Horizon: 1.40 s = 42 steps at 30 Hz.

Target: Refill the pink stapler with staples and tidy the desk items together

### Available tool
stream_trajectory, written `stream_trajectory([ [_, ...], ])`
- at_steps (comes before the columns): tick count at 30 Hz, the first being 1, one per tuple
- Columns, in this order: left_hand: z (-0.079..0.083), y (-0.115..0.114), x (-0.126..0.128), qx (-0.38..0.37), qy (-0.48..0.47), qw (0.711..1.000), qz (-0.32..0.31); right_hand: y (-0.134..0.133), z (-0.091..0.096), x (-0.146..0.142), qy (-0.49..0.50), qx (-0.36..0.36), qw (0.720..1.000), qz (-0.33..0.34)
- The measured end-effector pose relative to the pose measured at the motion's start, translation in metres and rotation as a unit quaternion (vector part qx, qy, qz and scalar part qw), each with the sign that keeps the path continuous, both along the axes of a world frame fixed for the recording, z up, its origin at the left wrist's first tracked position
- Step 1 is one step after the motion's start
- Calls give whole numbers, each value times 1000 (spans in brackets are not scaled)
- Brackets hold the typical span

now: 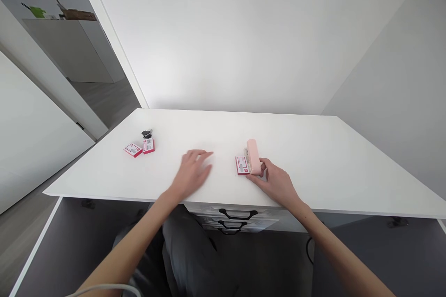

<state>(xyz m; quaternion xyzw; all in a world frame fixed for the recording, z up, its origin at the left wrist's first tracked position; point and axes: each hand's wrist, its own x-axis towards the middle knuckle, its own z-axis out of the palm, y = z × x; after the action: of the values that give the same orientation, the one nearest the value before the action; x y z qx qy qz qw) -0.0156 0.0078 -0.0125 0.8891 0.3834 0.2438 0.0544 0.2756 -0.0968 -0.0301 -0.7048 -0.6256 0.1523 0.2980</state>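
My right hand (275,182) grips the near end of a pale pink stapler (253,155) that lies on the white table (313,158). A small red and white box (241,165) sits right beside the stapler on its left. My left hand (193,171) rests flat on the table with fingers spread, holding nothing, a little left of that box. Two more red and white boxes (139,148) lie at the table's left, next to a small black clip (147,134).
A white wall stands behind the table. Drawers with black handles (238,216) sit under the table's front edge, between my arms. A doorway and a cabinet with items on top (69,14) are at the far left.
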Motion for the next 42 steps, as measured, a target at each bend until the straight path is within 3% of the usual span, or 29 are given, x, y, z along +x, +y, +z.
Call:
stream_trajectory([
  [3,3,18,-48,64,2,987,147,-1,-1,0,5,6,1000,-2],
  [6,9,35,-97,84,5,956,282,-1,-1,1,17,1,1000,-2],
  [8,13,45,-124,72,6,938,340,-1,0,0,22,-6,1000,-3],
  [11,18,59,-151,42,0,929,368,-2,2,-1,27,-7,1000,-4],
  [18,25,79,-168,-95,20,939,329,-2,3,-3,14,6,1000,1],
  [28,26,88,-172,-95,33,962,256,0,4,-4,17,-1,1000,-2],
  [35,28,82,-170,-109,3,962,251,1,1,-4,16,-9,1000,-3],
  [39,26,69,-145,-90,-15,975,203,2,0,-5,19,-11,1000,-3],
  [42,28,55,-100,-80,-19,989,124,2,0,-4,22,-11,1000,-5],
])
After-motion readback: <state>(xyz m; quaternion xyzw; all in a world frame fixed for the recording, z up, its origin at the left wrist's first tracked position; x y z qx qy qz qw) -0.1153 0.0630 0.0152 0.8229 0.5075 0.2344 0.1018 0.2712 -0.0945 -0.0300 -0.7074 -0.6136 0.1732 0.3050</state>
